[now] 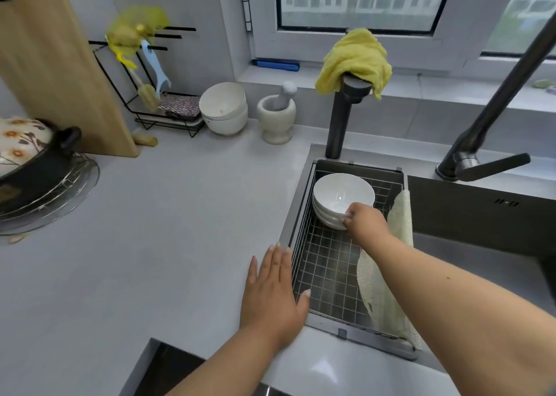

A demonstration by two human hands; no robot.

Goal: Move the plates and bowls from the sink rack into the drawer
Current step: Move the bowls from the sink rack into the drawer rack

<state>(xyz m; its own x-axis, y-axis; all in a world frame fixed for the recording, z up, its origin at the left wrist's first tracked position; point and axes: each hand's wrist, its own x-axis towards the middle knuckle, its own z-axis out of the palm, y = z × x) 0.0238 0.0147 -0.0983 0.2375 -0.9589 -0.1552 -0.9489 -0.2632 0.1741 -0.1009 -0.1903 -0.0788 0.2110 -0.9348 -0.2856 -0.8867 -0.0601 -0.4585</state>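
A person's right hand (365, 221) grips the near rim of a stack of white bowls (341, 201) in the far corner of the sink rack (328, 263), fingers curled over the edge and thumb apparently underneath. The left hand (272, 287) lies flat and spread on the grey table (168, 215), just beside the rack's near-left edge, holding nothing. The stack looks like 3 or 4 bowls nested together; the exact count is hard to tell. No plates show in the rack, so the bowls appear to be the last load left there.

The step in hand is lifting that stack out. A 1-sided pinch on the top rim would likely raise only the upper bowl or tip the pile, so the better move is to slide the fingers down to the lowest bowl and bring the left hand across to cup the far side before raising it straight up. A pale mesh cloth (388, 275) hangs over the rack's edge directly beneath the right forearm; keeping the arm high should stop it being dragged along. The dark tap (343, 116) draped with a yellow cloth (355, 58) stands just beyond the hand, so the lift should come back toward the body. The drawer is not clearly in view; a dark opening shows below the left wrist.
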